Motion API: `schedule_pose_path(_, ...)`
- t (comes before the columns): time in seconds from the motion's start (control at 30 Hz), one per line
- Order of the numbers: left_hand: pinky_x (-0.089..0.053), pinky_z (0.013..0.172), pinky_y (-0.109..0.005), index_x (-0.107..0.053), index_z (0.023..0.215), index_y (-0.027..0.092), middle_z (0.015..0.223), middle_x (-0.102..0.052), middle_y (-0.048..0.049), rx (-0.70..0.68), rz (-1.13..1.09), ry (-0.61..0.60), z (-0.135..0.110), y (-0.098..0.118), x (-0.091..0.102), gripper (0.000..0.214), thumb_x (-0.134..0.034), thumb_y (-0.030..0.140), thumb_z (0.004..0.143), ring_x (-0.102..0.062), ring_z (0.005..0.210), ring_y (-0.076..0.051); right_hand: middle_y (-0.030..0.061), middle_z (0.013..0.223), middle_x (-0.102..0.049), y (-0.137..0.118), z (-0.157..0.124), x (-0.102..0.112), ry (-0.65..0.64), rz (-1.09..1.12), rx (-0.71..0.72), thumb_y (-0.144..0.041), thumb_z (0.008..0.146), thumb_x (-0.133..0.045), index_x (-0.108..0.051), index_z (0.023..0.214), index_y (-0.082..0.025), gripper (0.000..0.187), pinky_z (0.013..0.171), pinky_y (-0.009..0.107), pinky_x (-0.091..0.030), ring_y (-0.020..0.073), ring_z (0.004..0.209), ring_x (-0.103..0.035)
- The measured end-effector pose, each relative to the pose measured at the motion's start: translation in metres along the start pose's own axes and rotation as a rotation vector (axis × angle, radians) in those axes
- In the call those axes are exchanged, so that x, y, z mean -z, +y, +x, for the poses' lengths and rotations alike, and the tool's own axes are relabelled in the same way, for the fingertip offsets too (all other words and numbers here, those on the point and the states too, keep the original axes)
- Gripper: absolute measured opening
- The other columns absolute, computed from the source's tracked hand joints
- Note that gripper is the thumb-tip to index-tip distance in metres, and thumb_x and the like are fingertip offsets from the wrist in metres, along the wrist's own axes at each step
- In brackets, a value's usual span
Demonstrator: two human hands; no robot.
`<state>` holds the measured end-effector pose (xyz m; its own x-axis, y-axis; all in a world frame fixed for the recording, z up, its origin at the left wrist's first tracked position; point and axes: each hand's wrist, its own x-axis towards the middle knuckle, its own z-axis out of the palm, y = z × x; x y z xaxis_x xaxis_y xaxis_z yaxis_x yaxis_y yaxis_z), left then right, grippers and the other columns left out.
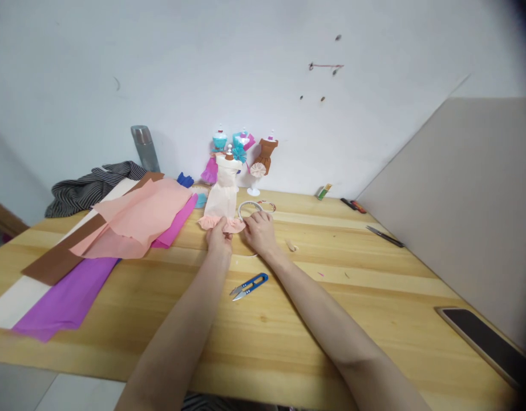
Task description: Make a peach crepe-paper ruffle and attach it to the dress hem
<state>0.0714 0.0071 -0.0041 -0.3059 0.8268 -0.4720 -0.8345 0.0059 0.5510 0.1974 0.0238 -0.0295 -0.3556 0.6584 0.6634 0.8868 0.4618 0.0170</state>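
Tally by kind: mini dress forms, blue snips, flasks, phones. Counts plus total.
Mini dress forms: 4 (cream-dressed one, brown-dressed one, left teal-topped one, middle teal-topped one)
Blue snips: 1
Flask: 1
Phone: 1
Total: 7

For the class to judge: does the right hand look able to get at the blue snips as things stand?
Probably yes: the blue snips lie uncovered on the tabletop, with nothing standing between them and the right hand, beside the pink hem.
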Motion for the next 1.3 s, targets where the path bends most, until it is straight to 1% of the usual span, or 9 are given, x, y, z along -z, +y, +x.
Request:
schedule_pose_path(0.27, -0.045, 0.056, -0.019, -0.057, 0.076, 0.016, 0.069, -0.065, 0.0026, -0.071, 0.025, -0.029, 0.002, -0.004, -0.003, 0.034, -0.068, -0.010, 0.058, -0.063, 0.062, -0.010, 0.0085, 0.083, -0.058, -0.001, 0.001, 0.000, -0.005, 0.000, 0.002, -0.017, 0.084, -0.051, -0.065, 0.086, -0.017, 0.014, 0.082, 0.036, -0.028, 0.0236, 0.089, -0.043)
schedule_pose_path(0.33, -0.043, 0.053, -0.018, -0.056, 0.076, 0.017, 0.067, -0.063, 0.0038, -0.080, 0.051, -0.015, 0.004, -0.004, -0.002, 0.036, -0.069, -0.010, 0.057, -0.062, 0.060, -0.010, 0.0084, 0.082, -0.058, 0.000, 0.001, 0.000, -0.006, 0.002, 0.002, -0.017, 0.084, -0.051, -0.065, 0.086, -0.017, 0.015, 0.082, 0.036, -0.028, 0.0235, 0.089, -0.043)
schedule_pose_path(0.5, -0.028, 0.040, -0.015, -0.050, 0.074, 0.017, 0.058, -0.056, 0.0059, -0.073, 0.164, -0.009, 0.016, 0.001, 0.003, 0.034, -0.071, -0.006, 0.058, -0.054, 0.045, -0.007, 0.0081, 0.081, -0.058, 0.000, 0.000, -0.001, -0.006, 0.004, 0.003, -0.016, 0.082, -0.052, -0.064, 0.083, -0.018, 0.013, 0.082, 0.036, -0.028, 0.0234, 0.088, -0.044)
schedule_pose_path(0.57, -0.026, 0.038, -0.015, -0.049, 0.074, 0.017, 0.057, -0.055, 0.0063, -0.066, 0.203, -0.044, 0.021, 0.006, 0.005, 0.036, -0.071, -0.005, 0.057, -0.052, 0.043, -0.006, 0.0078, 0.080, -0.058, -0.001, 0.000, -0.001, -0.007, 0.007, 0.005, -0.017, 0.083, -0.052, -0.064, 0.082, -0.018, 0.013, 0.083, 0.036, -0.028, 0.0231, 0.088, -0.044)
schedule_pose_path(0.67, -0.028, 0.038, -0.015, -0.049, 0.075, 0.017, 0.059, -0.056, 0.0055, -0.053, 0.244, -0.147, 0.027, 0.019, 0.009, 0.037, -0.072, -0.006, 0.056, -0.053, 0.045, -0.006, 0.0080, 0.081, -0.059, -0.004, -0.001, 0.000, -0.006, 0.011, 0.006, -0.019, 0.085, -0.050, -0.064, 0.082, -0.017, 0.015, 0.084, 0.036, -0.028, 0.0229, 0.088, -0.044)
schedule_pose_path(0.83, -0.036, 0.044, -0.015, -0.052, 0.074, 0.017, 0.060, -0.057, 0.0044, -0.026, 0.272, -0.336, 0.036, 0.043, 0.017, 0.036, -0.073, -0.006, 0.055, -0.054, 0.050, -0.007, 0.0080, 0.081, -0.059, -0.011, 0.001, 0.002, -0.011, 0.022, 0.005, -0.019, 0.086, -0.050, -0.065, 0.083, -0.017, 0.015, 0.084, 0.036, -0.029, 0.0223, 0.088, -0.045)
schedule_pose_path(0.93, -0.043, 0.051, -0.018, -0.055, 0.073, 0.016, 0.064, -0.060, 0.0021, -0.014, 0.276, -0.414, 0.038, 0.047, 0.020, 0.036, -0.075, -0.006, 0.053, -0.058, 0.057, -0.009, 0.0081, 0.081, -0.059, -0.014, 0.002, 0.002, -0.017, 0.025, -0.002, -0.018, 0.085, -0.051, -0.064, 0.082, -0.017, 0.014, 0.083, 0.036, -0.029, 0.0225, 0.088, -0.045)
schedule_pose_path(1.1, -0.050, 0.067, -0.023, -0.057, 0.077, 0.017, 0.070, -0.063, 0.0001, -0.031, 0.272, -0.449, 0.036, 0.043, 0.020, 0.043, -0.075, -0.010, 0.049, -0.065, 0.075, -0.015, 0.0082, 0.082, -0.059, -0.015, 0.002, 0.001, -0.030, 0.026, -0.011, -0.018, 0.086, -0.050, -0.064, 0.083, -0.018, 0.014, 0.084, 0.037, -0.029, 0.0228, 0.089, -0.045)
schedule_pose_path(1.3, -0.052, 0.072, -0.025, -0.058, 0.078, 0.017, 0.069, -0.064, -0.0002, -0.064, 0.275, -0.439, 0.036, 0.041, 0.019, 0.042, -0.074, -0.009, 0.050, -0.066, 0.080, -0.016, 0.0076, 0.082, -0.060, -0.015, 0.001, 0.000, -0.025, 0.033, -0.008, -0.020, 0.087, -0.049, -0.064, 0.084, -0.018, 0.016, 0.085, 0.037, -0.029, 0.0227, 0.089, -0.046)
